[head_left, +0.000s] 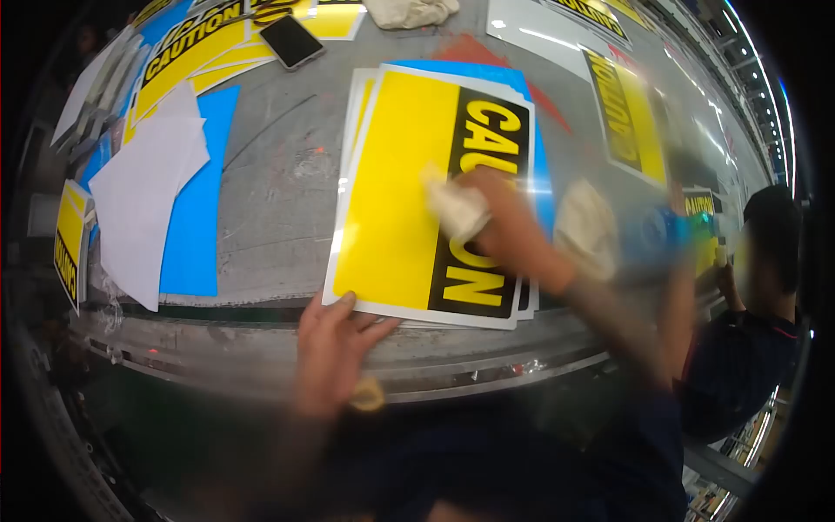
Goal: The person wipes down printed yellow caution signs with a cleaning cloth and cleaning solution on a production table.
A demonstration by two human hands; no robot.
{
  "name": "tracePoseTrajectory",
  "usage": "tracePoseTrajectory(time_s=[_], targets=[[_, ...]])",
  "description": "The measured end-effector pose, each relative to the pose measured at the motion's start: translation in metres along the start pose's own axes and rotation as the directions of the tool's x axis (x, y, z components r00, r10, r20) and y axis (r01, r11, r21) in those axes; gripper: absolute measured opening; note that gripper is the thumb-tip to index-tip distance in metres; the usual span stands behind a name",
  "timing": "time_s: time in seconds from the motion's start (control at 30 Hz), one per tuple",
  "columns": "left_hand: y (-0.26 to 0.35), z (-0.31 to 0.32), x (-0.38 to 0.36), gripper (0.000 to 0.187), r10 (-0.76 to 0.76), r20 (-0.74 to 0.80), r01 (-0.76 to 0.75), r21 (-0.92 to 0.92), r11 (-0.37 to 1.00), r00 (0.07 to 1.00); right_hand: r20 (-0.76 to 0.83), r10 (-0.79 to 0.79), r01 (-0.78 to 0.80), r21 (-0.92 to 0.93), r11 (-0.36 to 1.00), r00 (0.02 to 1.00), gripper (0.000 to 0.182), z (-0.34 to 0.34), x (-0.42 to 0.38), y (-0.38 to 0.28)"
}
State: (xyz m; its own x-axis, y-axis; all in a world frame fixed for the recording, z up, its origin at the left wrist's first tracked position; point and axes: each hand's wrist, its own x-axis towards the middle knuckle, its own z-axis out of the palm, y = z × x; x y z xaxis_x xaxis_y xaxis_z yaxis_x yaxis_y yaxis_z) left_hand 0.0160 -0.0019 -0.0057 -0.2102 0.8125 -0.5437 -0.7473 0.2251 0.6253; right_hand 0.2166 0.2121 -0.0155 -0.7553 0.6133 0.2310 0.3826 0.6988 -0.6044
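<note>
A yellow and black CAUTION sign (400,187) lies on top of a small stack of similar signs, its lettering running sideways. My left hand (332,344) grips its near left corner at the table's edge. Wrapped in my right hand (509,213) is a white cloth (461,210), pressed against the middle of the sign where yellow meets black. Motion blurs this hand and forearm. Blue sheet material (541,165) shows from under the stack on the right.
White paper (143,191) and a blue sheet (204,209) lie at left. A phone (291,42) rests beside more CAUTION signs (191,48). A pale cloth (587,228) sits right of the stack. Another person (739,348) works at far right, near another sign (622,117).
</note>
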Motion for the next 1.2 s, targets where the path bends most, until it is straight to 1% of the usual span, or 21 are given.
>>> tracePoseTrajectory(time_s=[0.03, 0.1, 0.13, 0.2, 0.23, 0.3, 0.37, 0.43, 0.5, 0.6, 0.63, 0.7, 0.73, 0.83, 0.87, 0.9, 0.97, 1.03, 1.07, 1.13, 1.2], targets=[[0.000, -0.003, 0.000, 0.051, -0.005, 0.017, 0.006, -0.075, 0.997, 1.000, 0.065, -0.192, 0.192, 0.006, 0.981, 0.979, 0.046, 0.022, -0.007, -0.019], [-0.002, -0.010, 0.002, 0.056, -0.027, 0.044, 0.037, -0.234, 0.971, 0.999, 0.219, -0.396, 0.373, 0.137, 0.917, 0.892, 0.053, 0.046, -0.024, -0.057], [-0.004, -0.011, 0.001, 0.065, -0.050, 0.060, 0.061, -0.187, 0.981, 0.997, 0.222, -0.376, 0.349, 0.152, 0.925, 0.900, 0.054, 0.046, -0.020, -0.057], [0.003, -0.006, 0.000, 0.067, -0.052, 0.108, 0.080, -0.268, 0.960, 0.993, 0.215, -0.330, 0.293, 0.187, 0.938, 0.919, 0.057, 0.044, -0.010, -0.051], [0.004, -0.003, 0.000, 0.068, -0.050, 0.139, 0.091, -0.306, 0.948, 0.989, 0.144, -0.187, 0.177, 0.076, 0.981, 0.972, 0.058, 0.039, 0.002, -0.052], [0.003, -0.003, 0.002, 0.073, -0.060, 0.127, 0.097, -0.310, 0.946, 0.990, 0.122, -0.231, 0.220, 0.097, 0.971, 0.965, 0.057, 0.054, 0.001, -0.054], [-0.004, -0.010, 0.004, 0.076, -0.063, 0.083, 0.088, -0.337, 0.937, 0.995, 0.185, -0.408, 0.352, 0.275, 0.895, 0.894, 0.061, 0.060, -0.006, -0.073], [-0.004, -0.019, 0.003, 0.076, -0.062, 0.171, 0.121, -0.354, 0.927, 0.983, 0.275, -0.408, 0.344, 0.253, 0.904, 0.871, 0.061, 0.062, -0.005, -0.084], [-0.003, -0.014, 0.002, 0.076, -0.062, 0.093, 0.088, -0.311, 0.946, 0.994, 0.225, -0.406, 0.348, 0.259, 0.901, 0.886, 0.061, 0.061, 0.003, -0.082], [-0.001, 0.002, 0.000, 0.069, 0.049, 0.022, -0.042, -0.246, 0.968, 0.999, 0.160, -0.337, 0.305, 0.197, 0.932, 0.928, 0.058, 0.064, 0.012, -0.081], [-0.003, 0.000, -0.002, 0.064, 0.048, 0.040, -0.041, -0.170, 0.985, 0.998, 0.146, -0.295, 0.269, 0.174, 0.947, 0.944, 0.056, 0.063, 0.017, -0.078], [-0.006, -0.004, -0.004, 0.055, 0.050, 0.069, -0.049, -0.020, 0.999, 0.996, 0.116, -0.217, 0.202, 0.132, 0.970, 0.969, 0.052, 0.062, 0.028, -0.064], [-0.004, -0.001, -0.003, 0.048, 0.000, 0.001, 0.000, 0.006, 1.000, 1.000, 0.103, -0.254, 0.245, 0.091, 0.965, 0.962, 0.047, 0.063, 0.036, -0.055], [-0.005, -0.001, -0.001, 0.045, -0.014, -0.042, 0.014, -0.004, 1.000, 0.999, 0.128, -0.322, 0.325, -0.003, 0.946, 0.938, 0.047, 0.060, 0.055, -0.043], [-0.006, -0.002, -0.001, 0.042, -0.021, -0.051, 0.022, 0.006, 1.000, 0.998, 0.084, -0.333, 0.336, -0.020, 0.942, 0.939, 0.046, 0.058, 0.064, -0.034], [-0.007, -0.003, -0.002, 0.041, -0.026, -0.062, 0.027, 0.019, 0.999, 0.998, 0.030, -0.311, 0.311, -0.009, 0.950, 0.950, 0.046, 0.056, 0.076, -0.025], [-0.010, -0.004, -0.002, 0.039, -0.029, -0.083, 0.033, 0.043, 0.999, 0.996, -0.006, -0.267, 0.265, -0.096, 0.959, 0.964, 0.046, 0.052, 0.102, -0.004], [-0.011, -0.005, -0.001, 0.038, -0.005, -0.068, 0.007, 0.037, 0.999, 0.998, -0.002, -0.248, 0.246, -0.118, 0.962, 0.969, 0.047, 0.043, 0.126, 0.010], [-0.011, -0.006, -0.001, 0.037, -0.010, -0.069, 0.012, 0.033, 0.999, 0.998, -0.044, -0.266, 0.258, -0.137, 0.956, 0.963, 0.046, 0.043, 0.138, 0.021], [-0.008, -0.003, -0.001, 0.036, -0.023, -0.075, 0.025, 0.027, 0.999, 0.997, -0.120, -0.256, 0.233, -0.180, 0.956, 0.959, 0.043, 0.044, 0.170, 0.059], [-0.007, -0.003, -0.003, 0.036, -0.035, -0.102, 0.040, 0.045, 0.998, 0.994, -0.182, -0.169, 0.120, -0.251, 0.960, 0.969, 0.039, 0.029, 0.220, 0.115]])
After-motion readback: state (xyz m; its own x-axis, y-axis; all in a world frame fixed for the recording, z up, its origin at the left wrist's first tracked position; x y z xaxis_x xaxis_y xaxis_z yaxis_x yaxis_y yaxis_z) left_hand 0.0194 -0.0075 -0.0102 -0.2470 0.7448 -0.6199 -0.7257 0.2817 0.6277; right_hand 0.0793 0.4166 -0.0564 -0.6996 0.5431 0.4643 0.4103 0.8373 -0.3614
